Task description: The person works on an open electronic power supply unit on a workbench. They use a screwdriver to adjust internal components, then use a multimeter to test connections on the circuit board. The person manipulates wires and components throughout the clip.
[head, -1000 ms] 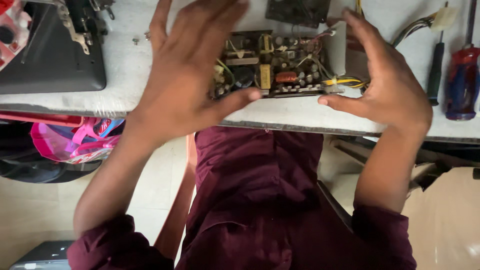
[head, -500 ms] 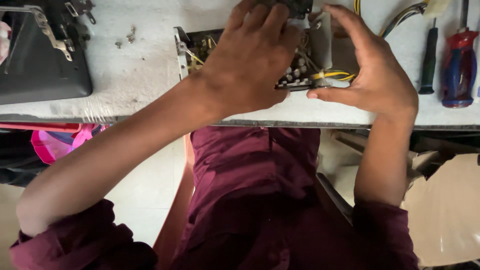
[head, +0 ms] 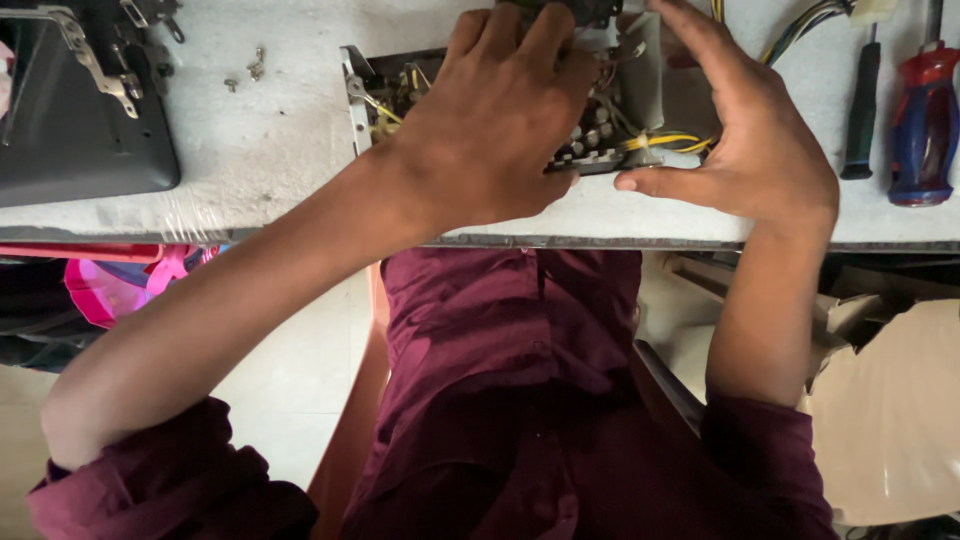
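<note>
Left hand [head: 490, 120] palm-down over open metal case [head: 372, 100]

White workbench [head: 270, 150]: screwdrivers [head: 905, 110], screws [head: 250, 68].

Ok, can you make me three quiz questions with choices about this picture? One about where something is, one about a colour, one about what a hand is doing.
1. Where do the screwdrivers lie?
A. right of the metal box
B. on the floor
C. inside the box

2. What colour is the sleeve?
A. white
B. maroon
C. green

3. What is the left hand doing?
A. hanging off the table
B. lying over the open metal box
C. holding a screwdriver

Answers:
1. A, they rest on the white table beyond the right hand.
2. B, both sleeves and the shirt are dark maroon.
3. B, its palm and fingers cover the box's parts and wires, while the right hand cups the box's right side.
</note>
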